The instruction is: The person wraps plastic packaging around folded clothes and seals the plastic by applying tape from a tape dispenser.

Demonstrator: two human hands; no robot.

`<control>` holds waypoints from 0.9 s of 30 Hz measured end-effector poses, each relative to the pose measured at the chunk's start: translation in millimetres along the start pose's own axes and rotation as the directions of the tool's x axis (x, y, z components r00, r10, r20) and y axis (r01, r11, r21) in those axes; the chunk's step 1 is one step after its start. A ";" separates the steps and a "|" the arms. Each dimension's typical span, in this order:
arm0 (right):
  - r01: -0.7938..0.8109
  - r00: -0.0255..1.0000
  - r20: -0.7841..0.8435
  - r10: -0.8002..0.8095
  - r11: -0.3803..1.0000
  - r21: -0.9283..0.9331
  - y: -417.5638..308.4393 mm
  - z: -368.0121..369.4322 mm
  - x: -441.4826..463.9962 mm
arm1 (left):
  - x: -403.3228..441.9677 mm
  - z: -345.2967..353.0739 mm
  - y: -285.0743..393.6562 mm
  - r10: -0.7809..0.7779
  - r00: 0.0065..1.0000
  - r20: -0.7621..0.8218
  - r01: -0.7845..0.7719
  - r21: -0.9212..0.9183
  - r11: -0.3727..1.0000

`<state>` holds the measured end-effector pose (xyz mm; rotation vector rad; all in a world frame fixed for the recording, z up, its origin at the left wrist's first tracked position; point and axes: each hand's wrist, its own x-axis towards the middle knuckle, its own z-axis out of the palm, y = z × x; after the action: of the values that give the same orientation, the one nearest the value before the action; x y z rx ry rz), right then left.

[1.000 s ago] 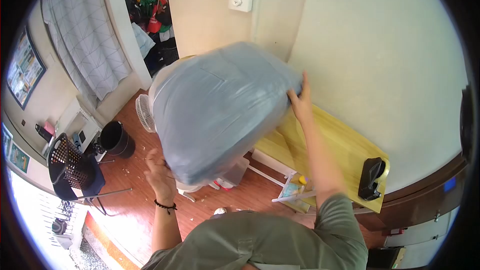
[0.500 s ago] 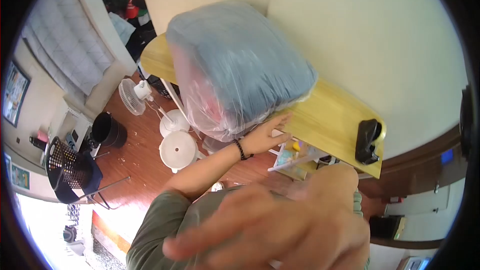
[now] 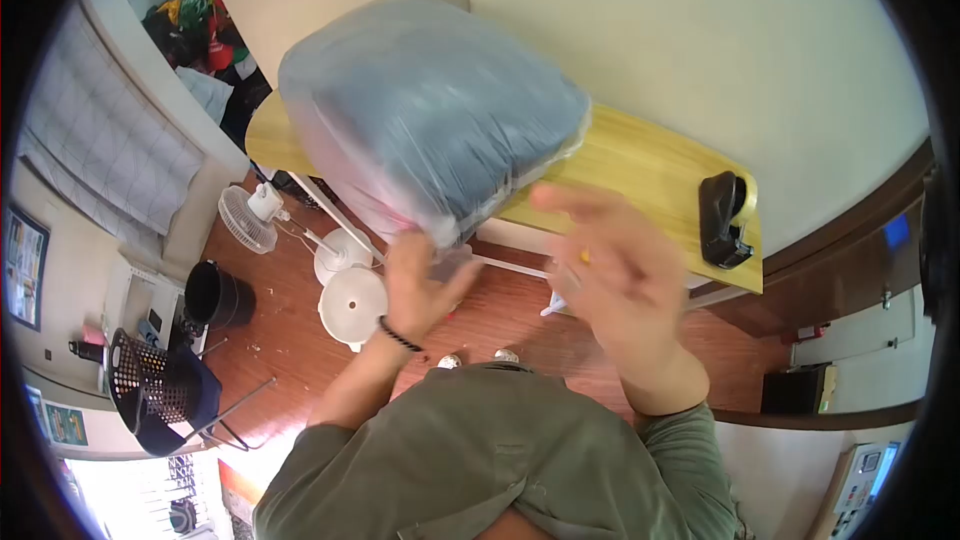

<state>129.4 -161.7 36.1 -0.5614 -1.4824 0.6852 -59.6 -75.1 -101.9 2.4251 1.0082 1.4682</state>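
A large clear plastic bag (image 3: 430,100) packed with grey-blue, soft-looking contents lies on the wooden table, with some pink showing through its left side. My left hand (image 3: 418,285), with a dark beaded bracelet on the wrist, is at the bag's near lower corner. Its thumb stands apart from the fingers, which seem to touch the plastic. My right hand (image 3: 628,265) hovers in front of the table edge, right of the bag. It is blurred, with its fingers apart and nothing visible in it.
A black tape dispenser (image 3: 725,220) stands at the right end of the yellowish wooden table (image 3: 640,165). On the floor to the left are a white fan (image 3: 250,218), a round white stool (image 3: 353,305), a black bin (image 3: 218,295) and a dark perforated chair (image 3: 160,380).
My left hand has moved left along the bag's near edge to its lower corner. My right hand has gone from close below the camera out towards the table. The view has shifted.
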 end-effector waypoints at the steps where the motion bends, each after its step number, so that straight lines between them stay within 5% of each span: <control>1: -0.111 0.991 -0.087 0.100 0.986 -0.126 19.9 -4.4 -7.3 | -0.2 11.3 2.9 -0.020 0.999 0.035 0.021 -0.041 0.999; 4: -0.421 0.898 -0.309 0.313 0.815 -0.399 79.4 -4.3 -35.4 | -1.9 40.5 0.5 -0.042 0.993 0.108 0.057 -0.140 0.989; 7: -0.446 0.881 -0.384 0.275 0.754 -0.483 132.5 -10.2 -50.1 | 7.5 62.8 6.4 0.014 0.968 0.251 0.082 -0.369 0.926; 8: -0.476 0.843 -0.449 0.296 0.799 -0.366 145.8 -16.9 -50.3 | 17.8 63.1 7.2 -0.020 0.848 0.530 0.271 -0.400 0.875; 10: -0.490 0.757 -0.551 0.351 0.863 -0.123 164.7 -35.4 -44.9 | 35.9 59.1 13.0 0.143 0.864 0.482 0.103 -0.449 0.888; 11: -0.498 0.764 -0.546 0.344 0.852 -0.161 170.4 -44.2 -42.0 | 44.0 52.8 15.9 0.225 0.862 0.454 0.015 -0.467 0.884; 12: -0.507 0.770 -0.541 0.339 0.839 -0.196 174.4 -52.0 -40.1 | 50.1 38.9 18.5 0.144 0.767 0.625 0.115 -0.354 0.928; 15: -0.476 0.814 -0.541 0.210 0.775 -0.415 167.2 -54.7 -34.8 | 79.8 16.2 20.1 0.277 0.853 0.442 -0.247 -0.125 0.961; 18: -0.276 0.902 -0.432 -0.021 0.740 -0.613 165.6 -52.7 -38.8 | 127.7 20.4 34.4 0.538 0.792 0.289 -0.606 0.260 0.752; 20: -0.198 0.917 -0.391 -0.079 0.760 -0.619 157.9 -48.3 -44.9 | 144.8 43.6 21.1 0.594 0.678 0.433 -0.721 0.235 0.652; 24: -0.291 0.823 -0.564 0.069 0.904 -0.315 166.5 -46.4 -55.8 | 169.2 63.0 25.4 0.458 0.501 0.734 -0.803 0.197 0.563; 27: -0.371 0.782 -0.611 0.119 0.877 -0.304 178.3 -49.8 -51.3 | 182.8 75.7 18.4 0.482 0.522 0.703 -0.714 0.052 0.698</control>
<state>168.4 -70.7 -128.5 -1.2036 -0.9670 0.3408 67.0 37.6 2.0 3.3859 0.2241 0.3736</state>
